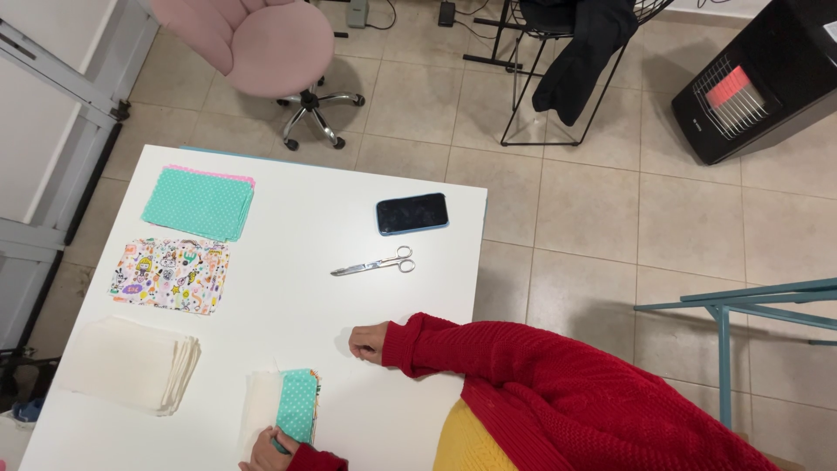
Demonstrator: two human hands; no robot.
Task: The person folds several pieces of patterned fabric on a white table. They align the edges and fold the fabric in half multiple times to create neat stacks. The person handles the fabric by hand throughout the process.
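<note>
Fingers of left hand [264, 451] on teal fabric piece [298, 404], long axis running away from person.

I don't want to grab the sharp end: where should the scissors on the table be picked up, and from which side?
Probably best by the handle loops. The scissors lie flat on the white table, blades shut and pointing left toward the fabric stacks, with the loops at the right end below the phone. So come from the right, where the right hand rests closest.
</note>
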